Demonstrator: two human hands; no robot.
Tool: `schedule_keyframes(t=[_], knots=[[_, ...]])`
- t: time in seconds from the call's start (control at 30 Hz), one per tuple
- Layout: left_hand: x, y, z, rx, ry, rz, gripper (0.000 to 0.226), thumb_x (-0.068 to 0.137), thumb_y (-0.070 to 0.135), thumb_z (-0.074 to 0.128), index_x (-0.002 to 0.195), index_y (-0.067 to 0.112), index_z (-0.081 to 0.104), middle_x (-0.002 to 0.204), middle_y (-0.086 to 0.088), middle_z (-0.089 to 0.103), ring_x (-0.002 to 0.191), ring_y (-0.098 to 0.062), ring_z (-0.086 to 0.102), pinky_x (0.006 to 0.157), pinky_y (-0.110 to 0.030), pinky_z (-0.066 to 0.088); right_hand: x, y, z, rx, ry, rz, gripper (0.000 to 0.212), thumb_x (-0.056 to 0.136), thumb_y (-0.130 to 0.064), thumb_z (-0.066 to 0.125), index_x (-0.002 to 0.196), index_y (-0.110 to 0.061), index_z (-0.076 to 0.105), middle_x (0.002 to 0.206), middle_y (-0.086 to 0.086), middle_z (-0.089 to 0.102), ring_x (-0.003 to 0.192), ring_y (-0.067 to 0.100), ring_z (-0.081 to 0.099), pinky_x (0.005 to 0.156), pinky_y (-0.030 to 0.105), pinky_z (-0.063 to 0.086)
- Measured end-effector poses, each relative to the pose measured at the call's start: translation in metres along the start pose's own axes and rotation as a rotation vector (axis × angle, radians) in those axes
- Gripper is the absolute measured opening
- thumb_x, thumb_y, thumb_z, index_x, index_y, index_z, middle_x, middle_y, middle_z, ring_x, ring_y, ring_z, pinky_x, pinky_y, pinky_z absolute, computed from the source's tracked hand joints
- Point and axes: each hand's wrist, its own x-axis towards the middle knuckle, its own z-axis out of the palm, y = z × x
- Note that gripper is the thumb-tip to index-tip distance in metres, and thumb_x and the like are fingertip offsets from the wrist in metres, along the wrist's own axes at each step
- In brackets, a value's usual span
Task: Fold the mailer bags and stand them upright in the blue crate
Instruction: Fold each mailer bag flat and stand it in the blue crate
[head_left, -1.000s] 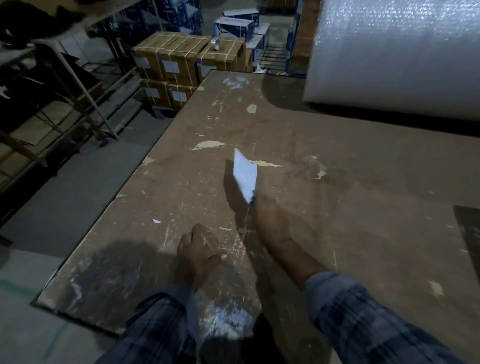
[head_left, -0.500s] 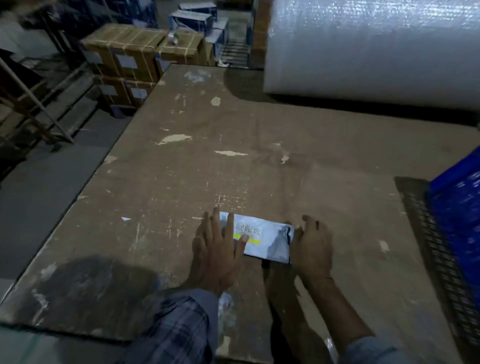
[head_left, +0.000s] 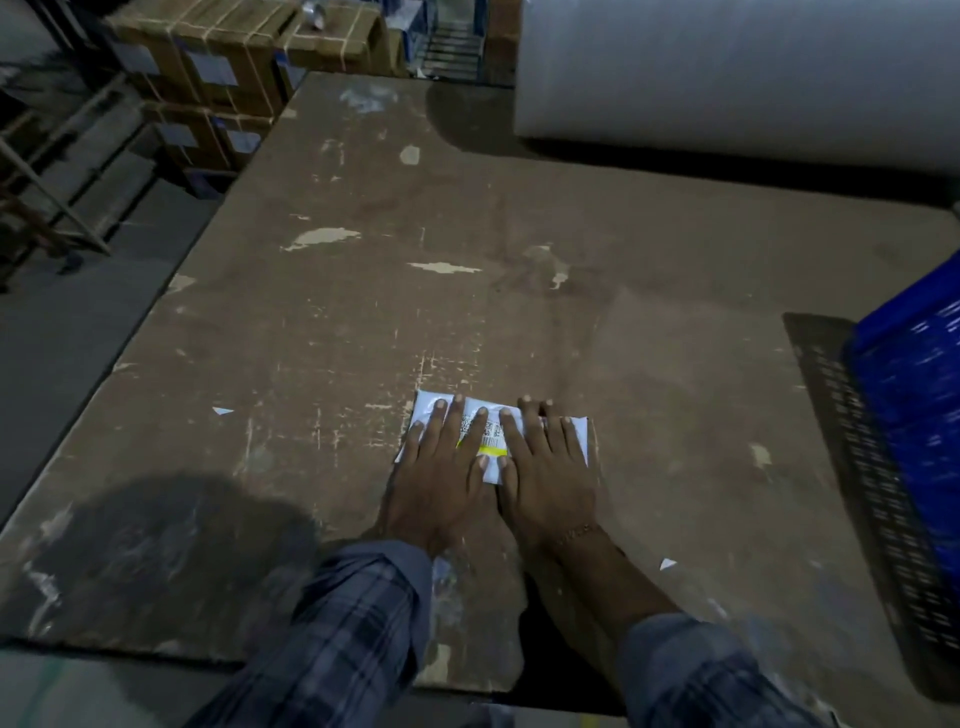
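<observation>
So the mailer bag (head_left: 493, 436) is lying flat on the worn brown table (head_left: 363, 322), near my edge of it, and I've got both hands pressed down on top.

Biggest worry from here, I think: this plastic is springy, so the moment I lift off, the fold could pop back open and I'd be carrying a floppy thing that won't stand up in the blue crate (head_left: 914, 410). The crate sits well off to the right at the table's edge, so there's a fair carry, and a loose pinch on slick film could let it slide out on the way. Lighting is dim too, so I can't really tell how crisp the crease is.

Pose-wise: left hand (head_left: 441, 467) is flat, fingers straight and spread over the left half of the bag. Right hand (head_left: 545, 467) is the same, flat and fanned over the right half, thumbs nearly touching in the middle. Nothing gripped, just palms down, pressing.
</observation>
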Motion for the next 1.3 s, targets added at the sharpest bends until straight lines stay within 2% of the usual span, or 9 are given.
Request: schedule_keyframes(t=[0.4,0.6,0.73,0.87,0.97,1.07,1.17,1.23,1.3], knots=[[0.001,0.006,-0.002,-0.028,0.022,0.006,0.061,0.111,0.044,0.020,0.168,0.022,0.022,0.176,-0.008,0.011,0.163,-0.030,0.009,0.128,-0.054,0.022,0.003,0.004,0.000,0.054,-0.048,0.013,0.061,0.103,-0.039,0.034,0.162,-0.023,0.032,0.172,0.007,0.016,0.158,0.035,0.014,0.125,0.053,0.018],[0.010,0.007,-0.010,-0.017,-0.072,-0.040,0.064,0.109,0.046,0.023,0.165,0.018,0.032,0.172,-0.014,0.027,0.157,-0.043,0.027,0.115,-0.062,0.039,-0.006,0.008,-0.005,0.080,-0.031,0.111,0.062,0.104,-0.053,0.032,0.162,-0.030,0.030,0.173,0.002,0.014,0.159,0.035,0.009,0.127,0.052,0.014],[0.016,0.015,-0.014,0.002,-0.098,-0.178,0.065,0.108,0.050,0.021,0.162,0.020,0.039,0.168,-0.014,0.036,0.152,-0.045,0.034,0.113,-0.061,0.040,-0.002,0.017,-0.005,0.047,-0.022,0.151,0.064,0.105,-0.054,0.032,0.161,-0.023,0.032,0.172,0.006,0.019,0.157,0.035,0.019,0.127,0.047,0.008],[0.025,0.014,-0.017,-0.070,-0.190,-0.291,0.077,0.102,0.069,0.019,0.168,0.029,0.018,0.175,-0.012,0.013,0.159,-0.036,0.017,0.120,-0.063,0.028,0.002,0.022,-0.003,0.024,-0.051,0.125,0.068,0.103,-0.055,0.031,0.159,-0.019,0.037,0.170,0.012,0.024,0.154,0.040,0.024,0.125,0.050,0.011],[0.030,0.008,-0.036,-0.218,-0.184,-0.475,0.116,0.083,0.088,0.048,0.167,0.020,0.006,0.175,-0.008,0.007,0.160,-0.028,0.011,0.123,-0.060,0.020,0.007,0.025,-0.007,-0.007,-0.029,0.053,0.065,0.098,-0.054,0.036,0.150,-0.018,0.052,0.161,0.017,0.041,0.145,0.046,0.038,0.119,0.057,0.030],[0.027,0.016,-0.051,-0.371,-0.017,-0.660,0.144,0.059,0.084,0.079,0.168,0.023,0.007,0.172,0.000,0.023,0.156,-0.025,0.025,0.121,-0.054,0.025,0.010,0.034,-0.017,0.082,0.025,-0.036,0.053,0.087,-0.049,0.069,0.132,-0.022,0.066,0.143,0.008,0.059,0.131,0.035,0.052,0.108,0.056,0.045],[0.027,0.016,-0.050,-0.474,0.019,-0.702,0.145,0.057,0.063,0.096,0.168,0.023,0.010,0.166,-0.007,0.034,0.151,-0.034,0.035,0.119,-0.053,0.033,0.014,0.040,-0.038,0.235,-0.044,0.010,0.064,0.072,-0.045,0.083,0.129,-0.028,0.061,0.124,-0.002,0.065,0.110,0.027,0.059,0.095,0.046,0.046],[0.030,0.010,-0.047,-0.567,-0.003,-0.680,0.135,0.060,0.048,0.101,0.163,0.015,0.021,0.157,-0.018,0.044,0.141,-0.040,0.047,0.113,-0.054,0.042,0.019,0.045,-0.054,0.263,-0.177,0.023,0.072,0.069,-0.045,0.083,0.134,-0.029,0.056,0.123,0.000,0.063,0.110,0.030,0.060,0.094,0.044,0.044],[0.032,0.011,-0.053,-0.662,-0.021,-0.636,0.114,0.063,0.039,0.101,0.155,0.012,0.038,0.141,-0.014,0.059,0.127,-0.036,0.059,0.104,-0.047,0.050,0.021,0.056,-0.066,0.306,-0.307,0.044,0.077,0.072,-0.043,0.084,0.140,-0.028,0.052,0.128,0.007,0.058,0.113,0.034,0.058,0.094,0.042,0.045]])
